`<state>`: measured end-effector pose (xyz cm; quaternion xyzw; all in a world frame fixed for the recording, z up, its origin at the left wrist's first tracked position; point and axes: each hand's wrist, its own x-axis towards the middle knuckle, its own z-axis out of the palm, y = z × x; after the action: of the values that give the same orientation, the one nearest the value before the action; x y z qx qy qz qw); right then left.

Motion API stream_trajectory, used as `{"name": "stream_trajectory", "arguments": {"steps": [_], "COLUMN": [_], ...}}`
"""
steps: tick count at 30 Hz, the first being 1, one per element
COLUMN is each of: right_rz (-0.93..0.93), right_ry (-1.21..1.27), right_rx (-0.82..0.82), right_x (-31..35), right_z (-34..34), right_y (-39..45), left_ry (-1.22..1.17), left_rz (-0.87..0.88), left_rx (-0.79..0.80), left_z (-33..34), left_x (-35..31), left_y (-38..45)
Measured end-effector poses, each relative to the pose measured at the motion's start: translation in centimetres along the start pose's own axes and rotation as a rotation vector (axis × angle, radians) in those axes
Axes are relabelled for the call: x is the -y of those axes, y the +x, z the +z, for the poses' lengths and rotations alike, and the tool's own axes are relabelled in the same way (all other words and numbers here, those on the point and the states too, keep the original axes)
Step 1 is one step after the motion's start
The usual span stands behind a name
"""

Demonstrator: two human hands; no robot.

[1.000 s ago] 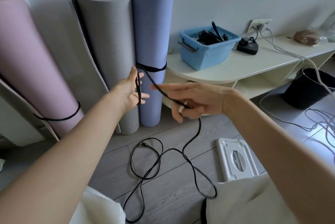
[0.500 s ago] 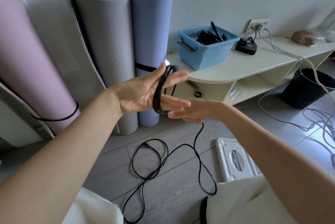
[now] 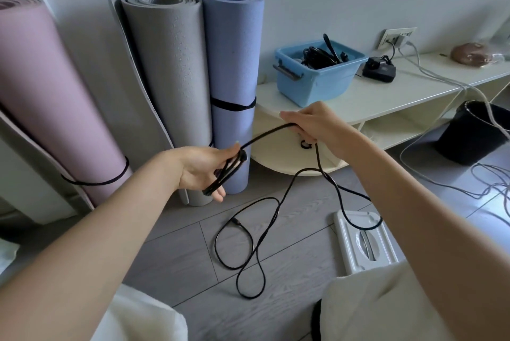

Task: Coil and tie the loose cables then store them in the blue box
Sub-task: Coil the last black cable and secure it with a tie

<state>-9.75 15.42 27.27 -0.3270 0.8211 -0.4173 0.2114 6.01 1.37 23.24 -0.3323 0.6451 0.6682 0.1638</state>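
A thin black cable point(image 3: 248, 246) lies in loose loops on the grey floor. My left hand point(image 3: 204, 170) holds a few turns of it wound into a small coil point(image 3: 229, 173) across the palm. A taut stretch runs up and right to my right hand point(image 3: 314, 125), which pinches the cable; the rest drops from that hand to the floor. The blue box point(image 3: 317, 81) stands on the cream shelf behind my right hand, with several black cables inside it.
Pink point(image 3: 55, 97), grey point(image 3: 168, 86) and blue point(image 3: 234, 64) rolled mats lean on the wall at left. A black adapter point(image 3: 379, 71) sits right of the box on the cream shelf point(image 3: 386, 97). A black bin point(image 3: 474, 133), grey cables point(image 3: 441, 183) and a white stand point(image 3: 361, 244) are at right.
My hands have moved apart: the right hand pulled a length of cable out to the right, and the left hand dropped lower with the coil in its palm.
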Motion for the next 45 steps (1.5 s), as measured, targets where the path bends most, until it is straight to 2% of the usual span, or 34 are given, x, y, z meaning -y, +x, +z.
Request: {"name": "stream_trajectory", "arguments": {"steps": [3, 6, 9, 12, 14, 16, 18, 20, 22, 25, 27, 29, 31, 35, 37, 41, 43, 45], "right_rz": [-0.089, -0.079, -0.025, 0.002, 0.034, 0.07, 0.1, 0.112, 0.096, -0.013, -0.057, -0.099, -0.127, -0.149, -0.187, -0.218, -0.228, -0.251], "right_ry": [0.184, 0.286, 0.312, 0.249, 0.208, 0.098, -0.073, -0.178, -0.27, -0.579, -0.684, -0.712, -0.692, -0.582, -0.499, -0.339, -0.241, -0.089], "right_rx": [0.242, 0.549, 0.863, 1.006, 1.032, 1.054, 1.012, 0.926, 0.821, 0.657, 0.524, 0.381, 0.242, 0.007, -0.068, -0.151, -0.127, -0.011], "right_x": [1.1, 1.6, 1.5, 1.1, 0.6, 0.1, -0.7, -1.4, -2.1, -2.7, -2.8, -2.7, -2.6, -2.1, -1.7, -0.6, 0.1, 0.8], "right_z": [-0.2, -0.5, -0.3, 0.3, 1.0, 2.2, 3.4, 3.9, 3.9, 3.5, 2.8, 1.8, 0.8, -0.4, -0.4, -0.2, -0.1, -0.3], "right_y": [-0.9, -1.8, -2.7, -3.0, -3.0, -3.0, -2.7, -2.5, -2.0, -1.3, -0.9, -0.6, -0.2, 0.2, 0.2, 0.4, 0.1, -0.6], "left_ry": [-0.122, -0.332, -0.597, -0.78, -0.843, -0.88, -0.881, -0.739, -0.493, -0.168, 0.007, 0.184, 0.312, 0.243, 0.114, -0.147, -0.261, -0.363], "left_rz": [0.079, 0.181, 0.262, 0.393, 0.532, 0.669, 0.717, 0.709, 0.657, 0.442, 0.254, 0.114, 0.017, -0.072, -0.043, 0.135, 0.262, 0.36], "left_rx": [-0.246, -0.439, -0.473, -0.461, -0.368, -0.201, -0.013, 0.146, 0.348, 0.733, 0.841, 0.759, 0.603, 0.159, -0.056, -0.318, -0.451, -0.571], "left_z": [0.3, 0.3, -0.1, -0.6, -0.4, 0.4, 1.2, 1.5, 1.8, 2.0, 2.2, 2.2, 1.8, 0.4, -0.1, 0.0, -0.3, -1.2], "left_x": [-0.5, -1.4, -2.8, -3.9, -4.6, -5.2, -5.4, -5.4, -4.8, -2.9, -1.4, -0.2, 0.5, 1.1, 1.0, 0.3, -0.2, -0.8], "left_y": [0.5, 0.8, 0.5, 0.2, -0.3, -0.8, -1.2, -1.5, -2.2, -2.4, -1.9, -1.8, -1.9, -1.2, -0.9, -0.2, 0.3, 0.6]}}
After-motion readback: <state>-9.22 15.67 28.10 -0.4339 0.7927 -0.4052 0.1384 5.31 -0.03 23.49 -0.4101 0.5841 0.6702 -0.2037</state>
